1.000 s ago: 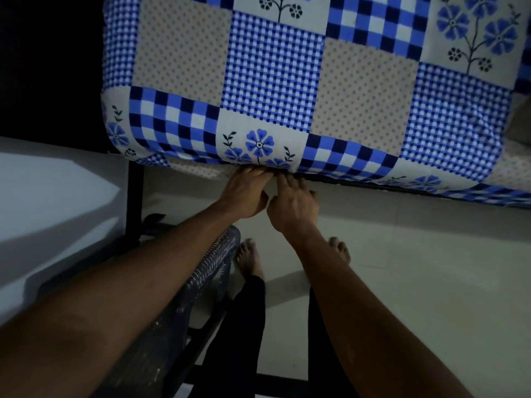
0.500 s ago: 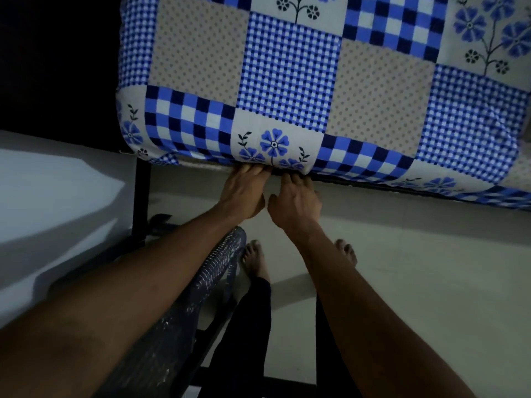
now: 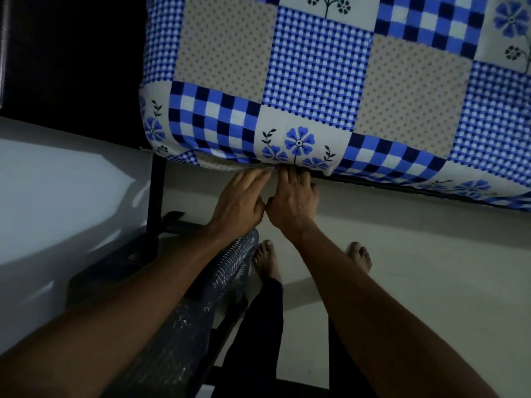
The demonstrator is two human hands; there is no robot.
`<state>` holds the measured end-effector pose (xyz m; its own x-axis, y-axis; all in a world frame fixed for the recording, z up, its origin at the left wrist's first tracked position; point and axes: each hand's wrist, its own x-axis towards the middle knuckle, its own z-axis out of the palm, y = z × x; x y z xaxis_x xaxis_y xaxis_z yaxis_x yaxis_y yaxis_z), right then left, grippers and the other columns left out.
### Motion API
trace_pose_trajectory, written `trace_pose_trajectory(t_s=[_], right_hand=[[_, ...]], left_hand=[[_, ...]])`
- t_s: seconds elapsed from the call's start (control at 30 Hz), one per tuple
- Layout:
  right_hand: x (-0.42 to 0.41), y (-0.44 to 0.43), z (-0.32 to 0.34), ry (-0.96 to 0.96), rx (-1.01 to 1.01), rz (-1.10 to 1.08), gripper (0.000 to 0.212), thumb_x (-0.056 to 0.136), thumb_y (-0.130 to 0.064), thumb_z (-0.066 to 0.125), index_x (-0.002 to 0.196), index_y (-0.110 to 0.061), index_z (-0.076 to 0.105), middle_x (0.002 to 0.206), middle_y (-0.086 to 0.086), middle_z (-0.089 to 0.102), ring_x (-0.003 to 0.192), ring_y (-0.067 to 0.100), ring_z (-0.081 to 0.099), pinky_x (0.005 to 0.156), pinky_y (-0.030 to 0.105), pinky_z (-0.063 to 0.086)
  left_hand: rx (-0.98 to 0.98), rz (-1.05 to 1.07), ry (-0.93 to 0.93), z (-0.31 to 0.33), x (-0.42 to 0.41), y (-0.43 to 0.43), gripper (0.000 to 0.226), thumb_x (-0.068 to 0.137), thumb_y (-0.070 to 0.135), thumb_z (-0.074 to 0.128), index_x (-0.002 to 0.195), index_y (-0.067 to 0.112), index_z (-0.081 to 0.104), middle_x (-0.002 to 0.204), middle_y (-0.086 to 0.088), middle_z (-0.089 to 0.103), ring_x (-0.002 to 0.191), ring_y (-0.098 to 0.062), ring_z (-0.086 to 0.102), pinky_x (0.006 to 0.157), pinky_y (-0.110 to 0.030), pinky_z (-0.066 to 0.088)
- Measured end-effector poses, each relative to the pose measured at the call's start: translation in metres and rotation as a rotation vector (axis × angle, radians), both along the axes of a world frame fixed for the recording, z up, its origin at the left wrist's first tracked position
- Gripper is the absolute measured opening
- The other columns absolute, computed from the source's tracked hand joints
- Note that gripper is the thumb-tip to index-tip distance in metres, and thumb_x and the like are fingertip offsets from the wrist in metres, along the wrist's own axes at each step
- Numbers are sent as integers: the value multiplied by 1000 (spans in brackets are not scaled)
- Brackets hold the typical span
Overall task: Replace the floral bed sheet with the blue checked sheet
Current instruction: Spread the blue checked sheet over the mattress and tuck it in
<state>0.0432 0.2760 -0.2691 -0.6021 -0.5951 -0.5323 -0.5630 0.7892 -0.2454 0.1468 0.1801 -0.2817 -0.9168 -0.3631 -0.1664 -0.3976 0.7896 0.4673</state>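
The blue checked sheet point(image 3: 319, 73), patchwork with gingham, dotted and flower squares, covers the mattress across the top of the head view. Its lower edge wraps under the mattress near the bed's corner. My left hand point(image 3: 240, 199) and my right hand point(image 3: 291, 201) sit side by side below that edge, thumbs nearly touching. Both sets of fingers are straight and pushed under the mattress edge, against the sheet's hem; the fingertips are hidden there. No floral sheet is in view.
A black metal bed leg point(image 3: 156, 196) stands left of my hands. A dark woven plastic chair point(image 3: 184, 326) is under my left forearm. My bare feet point(image 3: 267, 259) stand on the pale tiled floor point(image 3: 431, 282). A white wall point(image 3: 57, 202) is on the left.
Both hands have shifted slightly left along the sheet's lower edge, toward the corner, still tucked beneath it. The view has tilted so the bed sits further right.
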Motion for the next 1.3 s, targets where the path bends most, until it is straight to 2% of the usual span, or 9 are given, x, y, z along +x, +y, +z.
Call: trace_pose_trajectory(t_s=[0.17, 0.33, 0.5, 0.63, 0.87, 0.97, 1.1, 1.2, 1.3], right_hand=[[-11, -27, 13, 3, 161, 34, 47, 90, -38, 54, 134, -26, 48, 140, 2, 51, 133, 30, 33, 98, 44, 36], [-5, -23, 12, -87, 124, -44, 59, 90, -37, 52, 146, -25, 36, 154, -2, 35, 141, 32, 19, 102, 50, 37], [1, -11, 7, -38, -65, -140, 54, 89, -37, 56, 138, -19, 48, 144, 1, 50, 135, 33, 34, 100, 49, 38], [6, -3, -2, 21, -149, -82, 57, 84, -20, 58, 140, -10, 48, 140, 9, 54, 130, 37, 42, 101, 49, 45], [-4, -33, 10, -3, 154, 26, 52, 90, -46, 54, 136, -23, 50, 140, 4, 52, 136, 31, 32, 104, 48, 35], [-9, -43, 18, -93, 204, -31, 51, 90, -49, 55, 134, -23, 54, 138, 4, 54, 137, 32, 29, 103, 46, 37], [-12, -34, 28, -101, 107, -67, 39, 91, -38, 57, 126, -20, 61, 128, 6, 61, 128, 30, 45, 94, 42, 44], [1, -24, 35, 14, -205, -22, 30, 92, -30, 58, 118, -16, 64, 118, 5, 68, 114, 28, 59, 83, 38, 51], [10, -30, 27, -101, -338, 78, 38, 92, -21, 56, 129, -13, 58, 129, 8, 63, 120, 29, 56, 93, 41, 52]], left_hand=[[15, -92, -46, -10, 0, 1, 65, 77, 10, 54, 142, 3, 46, 144, -9, 48, 136, -24, 41, 115, -38, 32], [-183, -119, -192, -15, -19, -11, 69, 71, 20, 65, 138, 9, 50, 135, -8, 51, 123, -31, 47, 109, -47, 37], [-75, -91, -150, -17, -26, -24, 63, 71, 23, 62, 133, 11, 55, 131, -9, 58, 118, -33, 53, 94, -48, 49], [30, -210, -120, -22, -10, -43, 77, 75, 15, 68, 147, 10, 42, 149, -9, 44, 135, -30, 40, 111, -44, 36], [-69, -58, 39, -12, -3, -33, 56, 79, 10, 59, 135, 8, 55, 130, -8, 57, 121, -28, 49, 104, -40, 42], [-181, 51, -85, -8, 1, -31, 54, 76, 16, 62, 129, 12, 57, 125, -7, 57, 118, -33, 50, 99, -50, 42], [-281, 80, -178, -18, 4, -44, 49, 70, 13, 67, 118, 15, 61, 116, -5, 61, 112, -34, 53, 99, -54, 41], [-235, 104, -129, -23, 1, -57, 34, 68, 13, 66, 101, 15, 70, 97, -4, 69, 98, -32, 58, 91, -48, 45], [-191, 106, -248, -23, -5, -59, 35, 69, 20, 64, 104, 16, 71, 107, -7, 71, 108, -34, 56, 98, -50, 42]])
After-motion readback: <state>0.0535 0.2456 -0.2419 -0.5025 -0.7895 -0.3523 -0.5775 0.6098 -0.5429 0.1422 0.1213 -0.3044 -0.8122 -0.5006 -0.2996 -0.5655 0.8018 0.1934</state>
